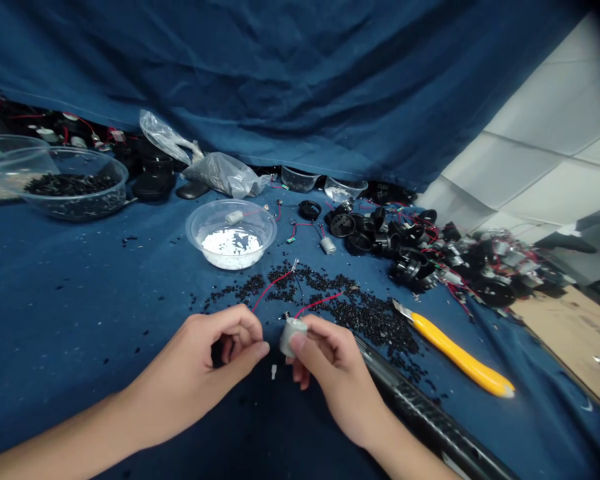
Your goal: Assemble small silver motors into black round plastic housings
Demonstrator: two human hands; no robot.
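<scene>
In my right hand [325, 363] a small grey cylindrical motor [293, 337] is pinched between thumb and fingers, a red wire [320, 301] coming off its top. Close by on the left, my left hand [230, 353] is closed, thumb against curled fingers; whatever it grips is hidden. Another red wire [273, 285] runs up from behind its fingers to a small light-coloured end. Below and between the hands is a tiny white plastic piece [273, 371]. Many small black bits [375, 323] lie scattered on the blue cloth [105, 280] beyond my hands.
A clear bowl [195, 233] holds white pieces and a motor. Right of it lie a loose motor [327, 245] and a heap of black housings [410, 247]. A yellow-handled knife [460, 353] and a dark tube [420, 407] lie at right. Another bowl [120, 183] contains black pieces.
</scene>
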